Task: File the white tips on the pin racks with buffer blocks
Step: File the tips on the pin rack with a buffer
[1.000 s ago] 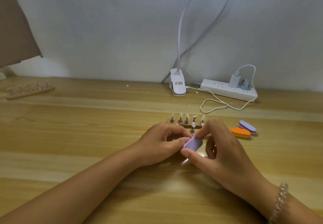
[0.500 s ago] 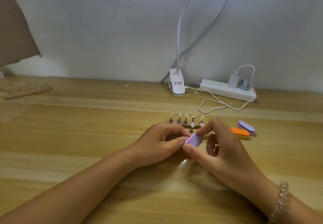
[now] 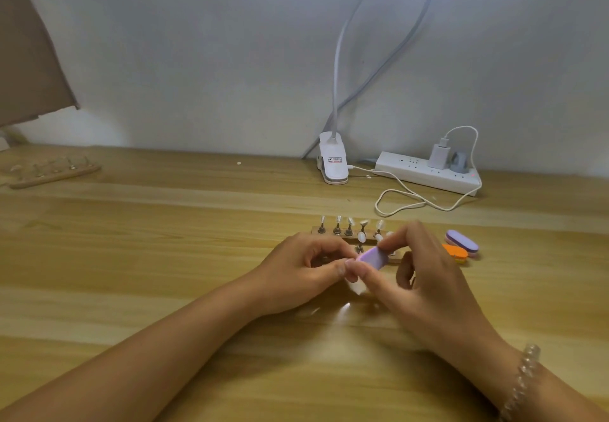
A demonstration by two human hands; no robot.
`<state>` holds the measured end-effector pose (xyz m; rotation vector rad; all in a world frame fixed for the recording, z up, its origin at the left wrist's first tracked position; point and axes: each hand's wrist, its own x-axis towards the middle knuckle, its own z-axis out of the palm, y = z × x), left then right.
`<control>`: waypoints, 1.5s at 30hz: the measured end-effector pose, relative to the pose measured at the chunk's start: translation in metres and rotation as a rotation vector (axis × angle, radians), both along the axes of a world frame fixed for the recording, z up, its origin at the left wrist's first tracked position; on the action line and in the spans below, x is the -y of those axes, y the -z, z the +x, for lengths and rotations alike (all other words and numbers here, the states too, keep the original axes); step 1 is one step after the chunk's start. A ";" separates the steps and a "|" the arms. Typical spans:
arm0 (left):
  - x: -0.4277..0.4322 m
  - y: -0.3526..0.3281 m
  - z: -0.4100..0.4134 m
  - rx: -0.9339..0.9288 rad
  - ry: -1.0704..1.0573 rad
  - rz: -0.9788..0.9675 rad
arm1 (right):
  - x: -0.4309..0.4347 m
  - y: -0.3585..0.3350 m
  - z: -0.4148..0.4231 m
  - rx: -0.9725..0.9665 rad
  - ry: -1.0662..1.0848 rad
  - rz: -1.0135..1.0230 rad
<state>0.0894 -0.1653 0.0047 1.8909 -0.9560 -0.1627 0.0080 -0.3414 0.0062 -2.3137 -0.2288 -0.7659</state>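
On the pale wood-grain counter [image 3: 164, 257], just past both hands, sits a narrow wooden pin rack [image 3: 354, 239] with short metal pins standing upright in a row, each capped by a small glossy white tip [image 3: 362, 234]. The right hand [image 3: 425, 286] pinches a lilac buffer block [image 3: 372, 258], a soft-looking oblong with rounded ends, its fingers [image 3: 393, 240] clamped on the far edge and the thumb under the near end. The block is tilted and lies just in front of the rack. The left hand [image 3: 303, 270] is curled loosely, thumb and fingertips drawn together right at the block's near end; whatever they grip is too small and hidden to make out. A clear beaded bracelet [image 3: 520, 385] circles the right wrist.

To the right of the rack lie two more oval blocks, touching: an orange buffer block [image 3: 456, 253] and a purple buffer block [image 3: 463, 241] with a paler layer under its top face. A second rack [image 3: 52, 171], blurred, rests at the far left edge. Against the matte grey wall stand a white plastic lamp clamp [image 3: 333, 161] with a bendy stem, and a white power strip [image 3: 428, 176] holding a charger, its thin cable looping over the wood.
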 end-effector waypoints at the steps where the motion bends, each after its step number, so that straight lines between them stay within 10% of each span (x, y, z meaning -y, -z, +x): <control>1: 0.000 0.000 0.001 -0.002 -0.006 -0.005 | -0.003 0.002 -0.002 0.002 -0.031 -0.061; 8: 0.001 0.001 0.001 -0.064 0.011 -0.092 | 0.007 -0.003 0.003 0.011 0.076 0.213; 45: 0.001 -0.001 0.000 -0.049 0.023 -0.091 | -0.002 -0.003 -0.002 0.020 -0.055 -0.004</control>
